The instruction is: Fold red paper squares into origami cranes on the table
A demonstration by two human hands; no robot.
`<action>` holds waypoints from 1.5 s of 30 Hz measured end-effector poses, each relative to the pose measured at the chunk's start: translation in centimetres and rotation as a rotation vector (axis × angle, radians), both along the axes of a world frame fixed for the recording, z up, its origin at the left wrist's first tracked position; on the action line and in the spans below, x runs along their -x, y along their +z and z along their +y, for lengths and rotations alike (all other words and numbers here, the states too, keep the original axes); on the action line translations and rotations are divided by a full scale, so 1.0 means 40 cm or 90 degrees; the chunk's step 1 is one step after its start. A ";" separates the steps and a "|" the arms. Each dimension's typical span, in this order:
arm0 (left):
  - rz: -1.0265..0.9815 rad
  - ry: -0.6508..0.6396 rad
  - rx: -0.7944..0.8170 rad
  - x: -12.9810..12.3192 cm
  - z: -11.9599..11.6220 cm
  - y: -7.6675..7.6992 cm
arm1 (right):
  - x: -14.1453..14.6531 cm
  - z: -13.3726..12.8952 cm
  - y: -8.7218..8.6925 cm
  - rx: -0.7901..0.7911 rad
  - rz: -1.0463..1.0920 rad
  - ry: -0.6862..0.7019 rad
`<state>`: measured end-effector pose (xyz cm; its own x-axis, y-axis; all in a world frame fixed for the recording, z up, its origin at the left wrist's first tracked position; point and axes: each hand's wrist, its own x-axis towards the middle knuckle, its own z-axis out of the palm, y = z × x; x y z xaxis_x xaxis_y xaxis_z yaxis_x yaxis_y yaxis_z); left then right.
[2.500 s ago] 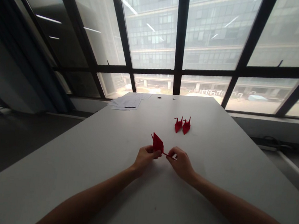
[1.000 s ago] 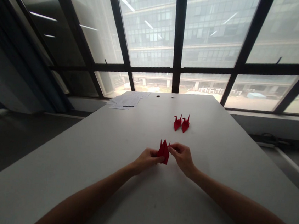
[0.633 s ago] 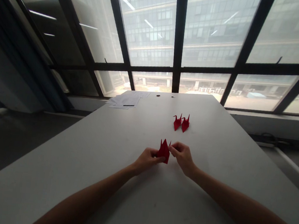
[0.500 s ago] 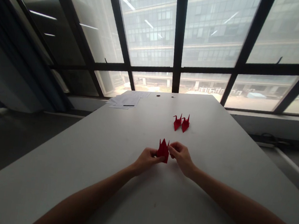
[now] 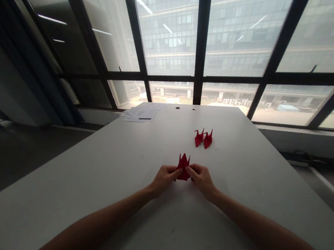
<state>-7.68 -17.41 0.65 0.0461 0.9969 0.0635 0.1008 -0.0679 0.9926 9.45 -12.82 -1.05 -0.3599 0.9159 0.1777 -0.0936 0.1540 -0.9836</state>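
A folded red paper piece [image 5: 184, 162] is held upright between my two hands near the middle of the white table [image 5: 115, 159]. It has a wide central point and a thin spike on each side. My left hand [image 5: 165, 177] pinches its left edge, thumb on the front. At its right edge, my right hand [image 5: 202, 179] grips it the same way; the fingers behind the paper are hidden. Farther back, slightly to the right, two red paper cranes, one on the left [image 5: 198, 138] and one on the right [image 5: 208, 139], stand side by side.
White paper sheets [image 5: 138, 113] lie at the table's back left with a dark pen [image 5: 145, 118] on them. A round dark hole [image 5: 177, 108] is near the back edge. Large windows rise behind, and a blue curtain [image 5: 42, 60] hangs at the left.
My right hand has moved from the right spike down to the paper's right side, its thumb now on the front. My left thumb has shifted up a little, and the paper stands straighter.
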 end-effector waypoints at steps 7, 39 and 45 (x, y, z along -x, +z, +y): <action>-0.009 0.002 0.015 0.000 0.003 -0.005 | -0.002 -0.001 -0.002 -0.032 -0.036 -0.007; -0.028 0.029 0.012 0.001 0.002 -0.011 | -0.007 -0.002 0.003 0.011 -0.019 -0.012; -0.017 0.051 -0.011 0.001 0.004 -0.011 | -0.008 -0.003 0.000 0.003 -0.013 0.025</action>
